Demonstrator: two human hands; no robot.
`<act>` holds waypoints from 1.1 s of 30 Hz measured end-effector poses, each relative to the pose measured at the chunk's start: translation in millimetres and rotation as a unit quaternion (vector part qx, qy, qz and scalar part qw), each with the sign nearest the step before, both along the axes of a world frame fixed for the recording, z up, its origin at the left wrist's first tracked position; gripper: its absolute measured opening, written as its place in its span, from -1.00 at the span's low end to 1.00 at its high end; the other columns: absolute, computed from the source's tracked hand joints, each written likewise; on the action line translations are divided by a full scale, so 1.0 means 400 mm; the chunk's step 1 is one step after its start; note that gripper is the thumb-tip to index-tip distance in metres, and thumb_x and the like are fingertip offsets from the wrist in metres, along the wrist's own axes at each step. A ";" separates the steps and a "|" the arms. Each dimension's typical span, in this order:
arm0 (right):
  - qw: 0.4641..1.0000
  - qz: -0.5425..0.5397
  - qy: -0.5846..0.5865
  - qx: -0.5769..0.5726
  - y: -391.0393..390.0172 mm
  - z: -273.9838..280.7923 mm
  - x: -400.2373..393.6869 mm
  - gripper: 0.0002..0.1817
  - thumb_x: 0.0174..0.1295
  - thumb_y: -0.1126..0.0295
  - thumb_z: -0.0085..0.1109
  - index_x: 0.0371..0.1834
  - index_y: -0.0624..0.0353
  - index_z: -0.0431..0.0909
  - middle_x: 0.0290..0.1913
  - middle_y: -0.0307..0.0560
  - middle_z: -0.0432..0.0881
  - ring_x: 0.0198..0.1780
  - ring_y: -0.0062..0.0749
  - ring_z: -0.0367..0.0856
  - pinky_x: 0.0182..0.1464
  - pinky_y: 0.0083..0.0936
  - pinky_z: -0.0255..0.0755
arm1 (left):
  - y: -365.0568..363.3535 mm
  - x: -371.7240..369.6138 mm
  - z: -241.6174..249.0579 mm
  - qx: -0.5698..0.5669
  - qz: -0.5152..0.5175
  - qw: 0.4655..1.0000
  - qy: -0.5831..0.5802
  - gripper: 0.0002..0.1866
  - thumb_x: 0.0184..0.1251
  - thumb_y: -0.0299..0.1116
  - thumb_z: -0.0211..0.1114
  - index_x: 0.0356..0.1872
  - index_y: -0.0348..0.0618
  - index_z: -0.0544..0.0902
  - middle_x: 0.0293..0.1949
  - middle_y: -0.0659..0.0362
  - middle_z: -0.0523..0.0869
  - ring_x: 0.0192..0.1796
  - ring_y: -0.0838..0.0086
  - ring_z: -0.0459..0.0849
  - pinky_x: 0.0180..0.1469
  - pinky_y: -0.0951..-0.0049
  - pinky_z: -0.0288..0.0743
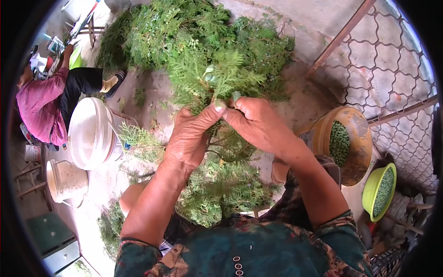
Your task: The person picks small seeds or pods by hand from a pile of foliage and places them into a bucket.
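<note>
My left hand (191,134) is closed around the stem of a leafy conifer branch (226,76), whose feathery green sprays spread out above my fingers. Right beside it, my right hand (258,122) is pinched against the branch, thumb close to the left thumb. A small blue-green piece (236,96) shows at the right fingertips; what exactly they pinch is too small to make out. More cut conifer sprays (221,184) lie below my hands, between my legs.
A big heap of conifer branches (184,37) lies ahead. On the right, a yellowish bucket (357,154) and a lime-green basin (369,194) hold small green cones, near wire mesh (392,69). A white lidded bucket (87,134), a cream bucket (69,180) and a seated person (44,106) are left.
</note>
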State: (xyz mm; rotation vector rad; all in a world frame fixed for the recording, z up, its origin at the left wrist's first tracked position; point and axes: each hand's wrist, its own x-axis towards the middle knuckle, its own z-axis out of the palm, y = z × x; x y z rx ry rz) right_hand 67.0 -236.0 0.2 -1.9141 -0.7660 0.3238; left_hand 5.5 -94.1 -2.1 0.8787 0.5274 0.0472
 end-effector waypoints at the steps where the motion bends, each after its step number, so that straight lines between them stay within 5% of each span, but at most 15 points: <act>1: 1.000 -0.009 -0.001 -0.007 0.004 -0.001 -0.004 -0.80 0.15 0.42 0.05 -0.48 0.38 0.41 -0.66 0.22 0.34 -0.67 -0.18 0.28 -0.52 -0.31 0.27 | 0.008 0.001 -0.024 0.001 -0.018 1.000 -0.008 -0.51 0.05 -0.43 0.42 -0.03 -0.26 0.37 -0.16 0.10 0.63 -0.07 0.43 0.56 0.11 0.37 0.35; 2: 1.000 -0.019 -0.003 -0.014 0.005 -0.002 -0.006 -0.82 0.13 0.43 0.04 -0.48 0.38 0.41 -0.67 0.22 0.35 -0.67 -0.20 0.27 -0.52 -0.30 0.27 | 0.012 0.001 -0.037 0.002 -0.035 0.999 -0.018 -0.44 0.01 -0.50 0.44 -0.04 -0.32 0.27 -0.16 0.05 0.63 -0.10 0.44 0.59 0.10 0.41 0.36; 3: 1.000 -0.018 -0.002 -0.014 0.006 -0.006 -0.006 -0.82 0.13 0.43 0.04 -0.48 0.38 0.41 -0.67 0.22 0.35 -0.67 -0.20 0.27 -0.52 -0.30 0.27 | 0.008 0.000 -0.025 0.021 -0.034 0.999 -0.021 -0.53 0.01 -0.50 0.44 -0.08 -0.35 0.39 -0.24 0.08 0.66 -0.17 0.46 0.61 0.05 0.47 0.39; 5: 0.999 0.006 0.047 -0.003 0.005 -0.015 -0.002 -0.79 0.22 0.43 0.04 -0.51 0.31 0.34 -0.64 -0.29 0.20 -0.53 -0.71 0.14 -0.56 -0.54 0.13 | 0.008 0.001 -0.008 0.042 -0.043 0.998 -0.031 -0.61 0.02 -0.52 0.42 -0.13 -0.34 0.46 -0.28 0.10 0.68 -0.20 0.48 0.62 -0.02 0.50 0.42; 13: 0.972 0.050 0.223 0.057 0.027 -0.017 -0.010 -0.83 0.24 0.38 0.01 -0.40 0.27 0.38 -0.63 -0.30 0.32 -0.60 -0.72 0.21 -0.60 -0.62 0.14 | 0.023 0.006 -0.019 0.115 0.020 0.992 -0.039 -0.90 0.00 -0.64 0.32 -0.41 -0.28 0.66 -0.37 0.16 0.70 -0.36 0.54 0.64 -0.27 0.57 0.49; 20: 0.926 0.014 0.349 0.143 0.029 0.016 -0.004 -0.68 0.33 0.16 -0.04 -0.41 0.21 0.40 -0.63 -0.31 0.38 -0.69 -0.75 0.22 -0.70 -0.72 0.07 | 0.035 0.005 -0.016 0.140 0.003 0.987 -0.081 -0.83 0.05 -0.61 0.30 -0.28 -0.25 0.65 -0.35 0.18 0.70 -0.35 0.57 0.63 -0.27 0.58 0.49; 28: 0.848 -0.061 0.446 0.281 0.037 -0.014 -0.007 -0.86 0.28 0.38 0.01 -0.27 0.23 0.41 -0.52 -0.23 0.41 -0.70 -0.74 0.16 -0.71 -0.75 0.01 | 0.037 0.000 -0.011 0.126 0.005 0.989 -0.073 -0.81 0.07 -0.62 0.29 -0.24 -0.25 0.62 -0.34 0.19 0.69 -0.34 0.55 0.63 -0.25 0.56 0.51; 33: 0.867 -0.062 0.418 0.264 0.044 -0.011 -0.012 -0.87 0.31 0.40 -0.02 -0.24 0.24 0.42 -0.52 -0.24 0.41 -0.69 -0.73 0.17 -0.70 -0.75 0.01 | 0.022 0.005 -0.004 0.101 0.033 0.992 -0.073 -0.81 0.08 -0.61 0.30 -0.23 -0.25 0.62 -0.34 0.18 0.69 -0.31 0.55 0.63 -0.19 0.56 0.49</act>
